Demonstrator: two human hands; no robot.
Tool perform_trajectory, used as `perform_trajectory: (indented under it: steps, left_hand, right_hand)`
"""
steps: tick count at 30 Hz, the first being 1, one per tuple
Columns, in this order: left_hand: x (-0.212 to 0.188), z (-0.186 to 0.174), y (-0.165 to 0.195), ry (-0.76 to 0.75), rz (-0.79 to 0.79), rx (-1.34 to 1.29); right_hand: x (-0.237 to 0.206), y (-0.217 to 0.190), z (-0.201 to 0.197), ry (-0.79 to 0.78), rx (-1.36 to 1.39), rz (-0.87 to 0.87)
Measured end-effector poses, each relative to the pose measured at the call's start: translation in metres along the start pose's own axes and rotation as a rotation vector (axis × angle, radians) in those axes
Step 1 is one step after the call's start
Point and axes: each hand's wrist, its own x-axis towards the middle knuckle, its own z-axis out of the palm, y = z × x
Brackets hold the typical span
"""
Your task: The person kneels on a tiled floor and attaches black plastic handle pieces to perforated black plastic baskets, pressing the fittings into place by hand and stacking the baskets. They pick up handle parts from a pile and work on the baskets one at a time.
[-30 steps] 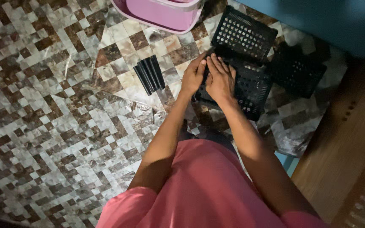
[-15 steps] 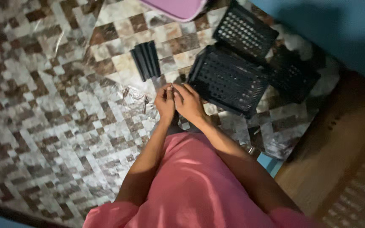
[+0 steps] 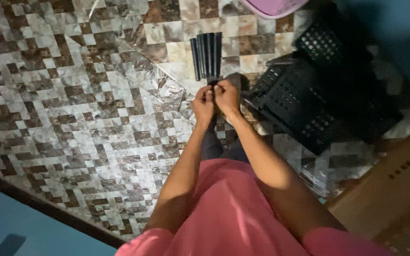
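While a small dark piece [image 3: 213,83] sits pinched between them above the checkered floor [image 3: 72,109], the left hand [image 3: 203,103] and right hand [image 3: 226,96] touch, just below black rods [image 3: 206,54], beside black perforated panels [image 3: 304,102].

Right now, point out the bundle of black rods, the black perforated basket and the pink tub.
bundle of black rods [image 3: 207,54], head view, middle of the rods.
black perforated basket [image 3: 304,104], head view, its perforated wall.
pink tub [image 3: 274,6], head view, its rim.
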Motion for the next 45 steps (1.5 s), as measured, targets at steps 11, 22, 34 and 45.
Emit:
perform_trajectory:
  steps: [11, 22, 34, 45]
  left_hand:
    - [0.009, 0.006, -0.026, -0.006, -0.285, -0.159]
    - [0.010, 0.011, -0.027, -0.019, -0.358, -0.040]
    - [-0.016, 0.011, 0.030, -0.192, -0.284, -0.397]
    - [-0.058, 0.037, 0.097, -0.395, 0.118, -0.149]
  right_hand:
    - [0.026, 0.026, 0.037, 0.136, -0.082, 0.078]
    - [0.027, 0.041, 0.045, 0.222, -0.159, 0.245]
    - [-0.058, 0.027, -0.004, 0.250, 0.130, 0.053]
    - [-0.080, 0.013, -0.126, 0.355, 0.139, -0.228]
